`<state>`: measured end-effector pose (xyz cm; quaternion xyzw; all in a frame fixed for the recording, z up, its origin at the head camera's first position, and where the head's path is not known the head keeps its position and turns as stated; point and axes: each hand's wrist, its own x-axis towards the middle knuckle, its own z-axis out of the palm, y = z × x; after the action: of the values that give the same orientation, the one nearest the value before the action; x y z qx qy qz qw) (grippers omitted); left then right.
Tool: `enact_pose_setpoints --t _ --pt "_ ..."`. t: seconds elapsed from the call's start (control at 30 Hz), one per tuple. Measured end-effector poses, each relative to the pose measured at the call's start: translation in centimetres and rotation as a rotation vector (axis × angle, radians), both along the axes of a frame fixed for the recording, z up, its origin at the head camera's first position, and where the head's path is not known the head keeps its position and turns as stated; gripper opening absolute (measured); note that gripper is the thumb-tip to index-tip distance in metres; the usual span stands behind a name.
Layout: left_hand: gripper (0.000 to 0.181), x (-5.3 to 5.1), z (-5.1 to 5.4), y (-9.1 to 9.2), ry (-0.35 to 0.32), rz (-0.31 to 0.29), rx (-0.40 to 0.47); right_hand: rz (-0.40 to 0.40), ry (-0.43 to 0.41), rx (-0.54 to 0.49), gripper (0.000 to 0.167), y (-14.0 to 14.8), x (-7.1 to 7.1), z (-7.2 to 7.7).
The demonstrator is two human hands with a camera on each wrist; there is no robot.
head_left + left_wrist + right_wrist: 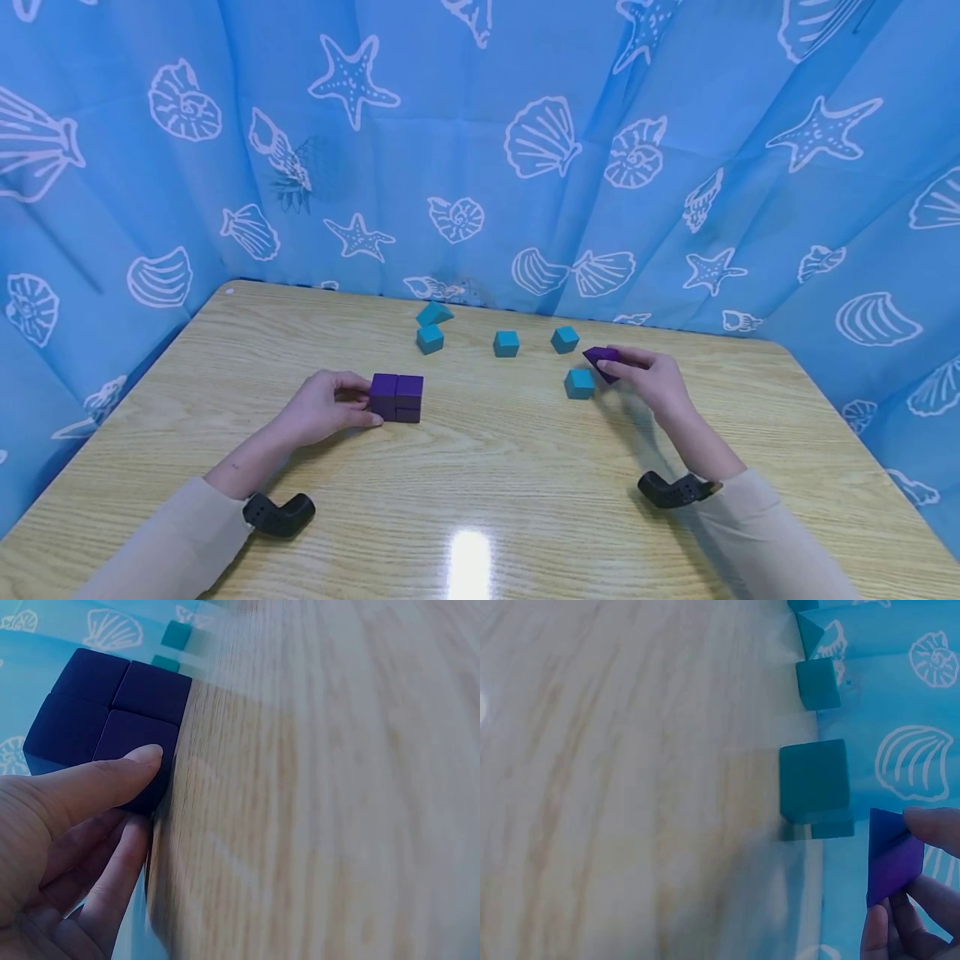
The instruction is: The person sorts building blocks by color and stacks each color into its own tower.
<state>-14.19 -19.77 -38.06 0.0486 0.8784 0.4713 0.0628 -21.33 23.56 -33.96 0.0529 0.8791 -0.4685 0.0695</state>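
Several purple cubes (383, 397) stand stacked in a compact block, two wide and two high, left of the table's middle. My left hand (330, 408) holds the block's left side. In the left wrist view its thumb (112, 776) presses the face of a lower purple cube (142, 733), with fingers at the far side partly hidden. On the right, my right hand (654, 382) pinches a purple triangular block (604, 362) between thumb and fingers, raised above the table. A teal cube (580, 384) sits just left of and below it.
Farther back on the wooden table (480, 467) are a teal cube (565, 339), another teal cube (506, 344) and a third teal cube (430, 339). Behind the third lies a teal triangular block (435, 314). A blue shell-patterned curtain (465, 150) borders the table's back and sides.
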Motion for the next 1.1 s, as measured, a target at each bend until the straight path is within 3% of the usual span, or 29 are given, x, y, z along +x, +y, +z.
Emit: enact_pose_setpoints --t 0.5,1.1 --pt "0.043 0.0 -0.1 -0.1 0.006 0.001 -0.008 0.099 0.073 0.014 0.06 -2.3 0.6 1.4" --pt "0.046 0.0 -0.2 -0.2 -0.001 0.001 -0.003 0.206 0.086 0.009 0.059 -5.8 1.5 2.4"
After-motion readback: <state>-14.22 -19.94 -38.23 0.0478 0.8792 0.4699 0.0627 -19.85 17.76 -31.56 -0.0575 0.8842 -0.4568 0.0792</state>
